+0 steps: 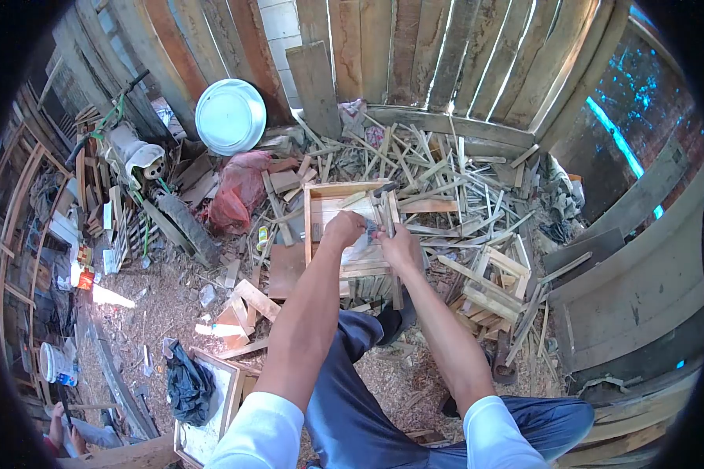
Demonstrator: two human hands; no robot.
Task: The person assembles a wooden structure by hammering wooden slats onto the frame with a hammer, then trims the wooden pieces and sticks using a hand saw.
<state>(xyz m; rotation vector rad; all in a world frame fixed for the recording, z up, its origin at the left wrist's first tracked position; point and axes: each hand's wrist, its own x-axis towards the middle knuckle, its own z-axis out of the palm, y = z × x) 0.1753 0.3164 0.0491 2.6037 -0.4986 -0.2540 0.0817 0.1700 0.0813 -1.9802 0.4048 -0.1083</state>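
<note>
In the head view, my right hand (401, 248) is closed around a hammer (383, 190), its head pointing up and away over a wooden box frame (314, 211). Close by on the left, the fingers of my left hand (344, 229) are pinched together above the box. A small dark bluish bundle (371, 227) lies between my two hands; its contents are too small to name. Pale sheet material shows inside the frame, partly hidden by my hands and forearms.
Thin wood offcuts (477, 199) pile up behind and right of the box. A white basin (231, 117) leans against the plank wall. A red bag (238, 191) lies left. Another box (231, 387) with a black bag (188, 387) sits lower left; another person's hands (58, 426) show beyond.
</note>
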